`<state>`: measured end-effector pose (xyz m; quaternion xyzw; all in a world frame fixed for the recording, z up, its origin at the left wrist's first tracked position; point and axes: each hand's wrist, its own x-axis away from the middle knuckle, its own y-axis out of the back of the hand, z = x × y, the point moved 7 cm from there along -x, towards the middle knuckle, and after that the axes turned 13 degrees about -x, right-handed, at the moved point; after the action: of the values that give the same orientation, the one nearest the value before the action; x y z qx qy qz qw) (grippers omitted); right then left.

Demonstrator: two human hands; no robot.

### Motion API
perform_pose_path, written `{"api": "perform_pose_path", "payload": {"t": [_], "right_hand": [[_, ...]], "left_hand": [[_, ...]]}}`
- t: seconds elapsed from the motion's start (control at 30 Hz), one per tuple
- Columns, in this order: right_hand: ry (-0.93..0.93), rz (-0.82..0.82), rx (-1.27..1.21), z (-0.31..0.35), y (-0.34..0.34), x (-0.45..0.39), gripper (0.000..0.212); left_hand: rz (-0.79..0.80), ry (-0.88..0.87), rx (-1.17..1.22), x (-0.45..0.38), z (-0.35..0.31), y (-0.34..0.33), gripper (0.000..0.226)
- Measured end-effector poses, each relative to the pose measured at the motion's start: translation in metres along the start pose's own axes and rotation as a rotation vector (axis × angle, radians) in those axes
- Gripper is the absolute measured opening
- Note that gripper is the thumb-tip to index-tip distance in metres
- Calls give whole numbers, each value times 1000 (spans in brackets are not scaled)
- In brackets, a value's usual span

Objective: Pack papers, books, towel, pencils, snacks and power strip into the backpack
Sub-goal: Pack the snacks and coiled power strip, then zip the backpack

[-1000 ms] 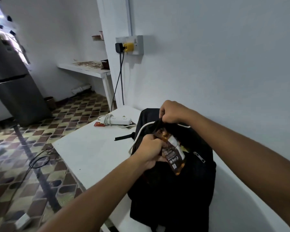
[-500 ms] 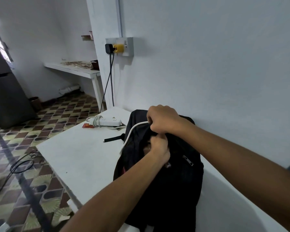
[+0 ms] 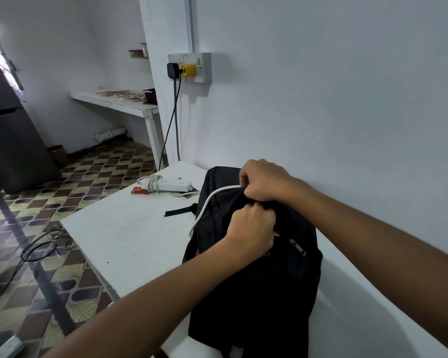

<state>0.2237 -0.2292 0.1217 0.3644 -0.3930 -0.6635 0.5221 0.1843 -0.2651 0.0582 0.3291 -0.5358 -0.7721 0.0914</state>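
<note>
Backpack (image 3: 256, 280) status: one unit, black, stood upright on the white worktop (image 3: 130, 236), against the wall. It served as the reference for all positions below.

Hands: two in view. The right hand (image 3: 265, 180) was curled tight on the top edge of the backpack, gripping the fabric at the mouth. The left hand (image 3: 251, 232) was curled just below it, at the opening on the near side; its fingertips were hidden in the fabric, so whether it held fabric or an item inside could not be told. A white trim line (image 3: 210, 205) ran from under the right hand down the left rim of the opening.

Progress, judged: packing appeared to be in its later part. No papers, books, towel or pencils lay on the worktop. The backpack interior was too dark to confirm them.

Remaining, judged:
- Power strip (image 3: 170, 184), one, white, with its cord coiled at one end, lay on the worktop beyond and left of the backpack, well apart from both hands.
- Snack packet (image 3: 140, 190), one, red, lay just left of the power strip, at the worktop's edge.

Count of other parts: one loose black strap (image 3: 180, 210) extended from the backpack's left side across the worktop; one zipper pull (image 3: 298, 247) showed on the front panel, right of the left hand.
</note>
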Motion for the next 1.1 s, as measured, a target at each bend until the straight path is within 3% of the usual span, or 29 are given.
{"api": "perform_pose_path", "payload": {"t": [0.1,0.23,0.33,0.5,0.63,0.8,0.93,1.0,1.1], "right_hand": [[-9,-9,-17,-1,-1,-4,23],[-6,10,-28,1,-4,-6,23],[13,28,-25,5,-7,-4,23],[55,61,17,10,-12,2,20],[53,78,12,6,-17,1,17],[20,128,-22,-4,-27,-6,17],[0,158,-26,-6,-36,-14,14],[-10,190,-33,-7,-42,-20,14],[-33,225,-49,-13,-54,-31,11]], "left_hand": [[-92,-165,-141,14,-8,-4,39],[210,-337,-196,22,-8,-43,72],[312,-327,-243,11,-1,-50,51],[228,-297,-287,-10,-3,-51,30],[254,-254,-290,-15,-6,-59,31],[313,-395,-145,4,-1,-48,46],[312,-465,-37,31,13,-15,40],[230,-431,133,41,30,10,30],[148,-226,234,41,85,18,31]]}}
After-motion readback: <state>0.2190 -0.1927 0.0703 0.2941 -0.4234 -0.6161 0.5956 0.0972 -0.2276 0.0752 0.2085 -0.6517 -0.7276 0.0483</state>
